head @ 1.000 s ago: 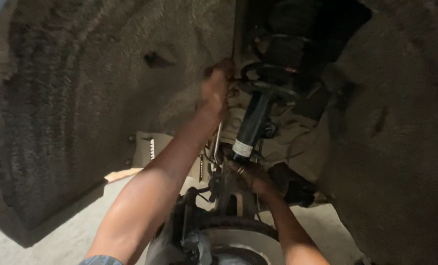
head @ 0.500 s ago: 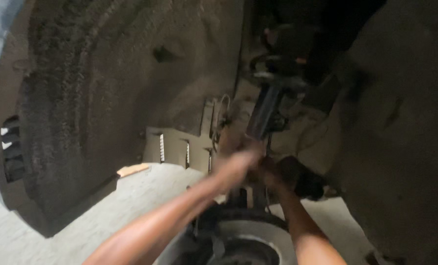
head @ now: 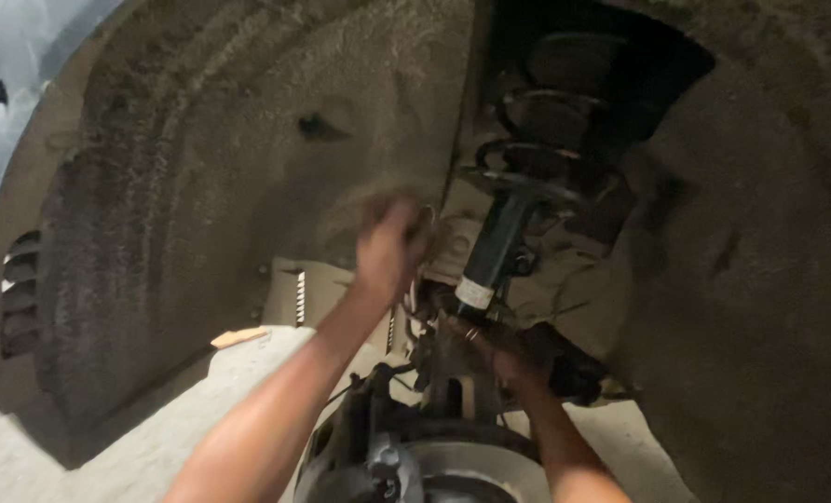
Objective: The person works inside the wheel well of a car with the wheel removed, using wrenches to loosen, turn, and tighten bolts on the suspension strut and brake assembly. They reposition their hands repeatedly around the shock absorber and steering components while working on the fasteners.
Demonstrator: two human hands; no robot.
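Note:
I look up into a car's wheel well. A black strut (head: 492,251) with a coil spring (head: 546,140) on top runs down to the hub. My left hand (head: 390,250) is raised just left of the strut, blurred, with its fingers curled; what it holds is not visible. My right hand (head: 504,354) is lower, at the base of the strut above the brake disc (head: 476,470), fingers wrapped around parts there that I cannot make out.
The dark, rough wheel arch liner (head: 201,186) curves around on the left and right. A brake caliper (head: 350,447) sits left of the disc. A slotted beige panel (head: 299,298) and pale concrete floor (head: 127,447) show behind.
My left hand dropped from beside the strut's top to my right hand, then rose again to the left of the strut. My right hand stayed at the strut's base.

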